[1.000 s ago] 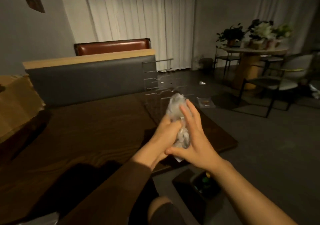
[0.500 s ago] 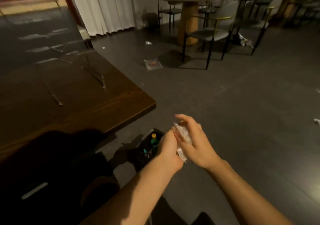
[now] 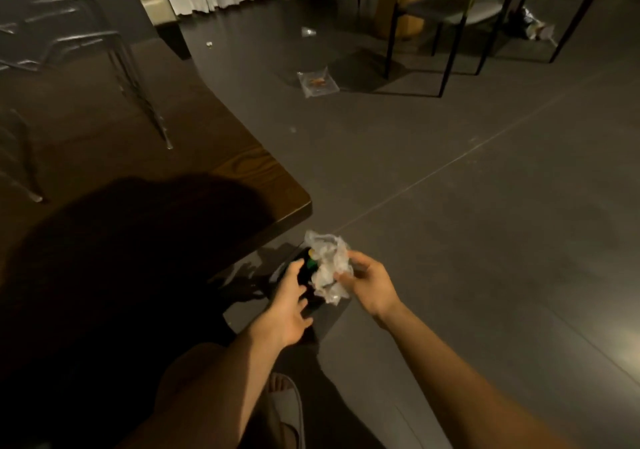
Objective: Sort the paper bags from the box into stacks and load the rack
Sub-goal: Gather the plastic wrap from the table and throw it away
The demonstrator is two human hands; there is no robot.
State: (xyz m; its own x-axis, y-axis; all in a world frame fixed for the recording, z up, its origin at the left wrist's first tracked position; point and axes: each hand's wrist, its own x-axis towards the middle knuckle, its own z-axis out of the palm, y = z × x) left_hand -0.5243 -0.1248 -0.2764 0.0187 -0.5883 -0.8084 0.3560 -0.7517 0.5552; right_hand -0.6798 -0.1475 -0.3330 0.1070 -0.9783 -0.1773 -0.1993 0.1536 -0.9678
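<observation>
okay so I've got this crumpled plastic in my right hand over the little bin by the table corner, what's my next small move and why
Probably let go so it drops in. Your right hand pinches the crumpled plastic wrap right above the dark bin on the floor beside the table corner, and your left hand is open at the bin, off the wrap.

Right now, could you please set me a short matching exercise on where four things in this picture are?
Things:
1. crumpled clear plastic wrap
2. flat clear packet
3. clear acrylic rack
4. left hand

Places:
A. on the dark wooden table
B. pinched in the right hand
C. lying on the grey floor by the chairs
D. empty, fingers spread, over the dark bin

Pairs: 1-B, 2-C, 3-A, 4-D
</observation>
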